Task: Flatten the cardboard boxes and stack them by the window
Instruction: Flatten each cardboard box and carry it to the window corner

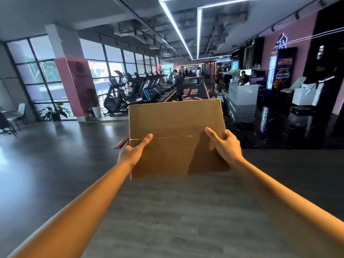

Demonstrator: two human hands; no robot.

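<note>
Cardboard box (176,135) held up mid-frame, off the floor, in front of the person at arm's length. Head view, the only one: left hand (133,151) grips the box's left edge near the crease, thumb lying across the front face, fingers hidden behind; right hand (226,145) grips the right edge at the same height, thumb on the front, fingers curled round the back. Both holds closed on the board, not loose. Box looks already flattened: one brown panel facing the camera, a horizontal fold line with torn tape residue running between the thumbs, a reddish printed flap peeking out at lower left. Face roughly upright, top leaning slightly away from the camera; long axis runs left to right across the frame, top edge toward the gym machines beyond. Handling, judged: light, stiff across the panel but hinges at the crease, so it may fold if held on one side only; dry matte surface, not slippery; edges crush easily. Best hold is both side edges at the crease, as now. Window (44,75) fills the upper left of the frame, well apart from the box; plant (55,112) and chair (17,112) stand near it. No stack visible there.
</note>
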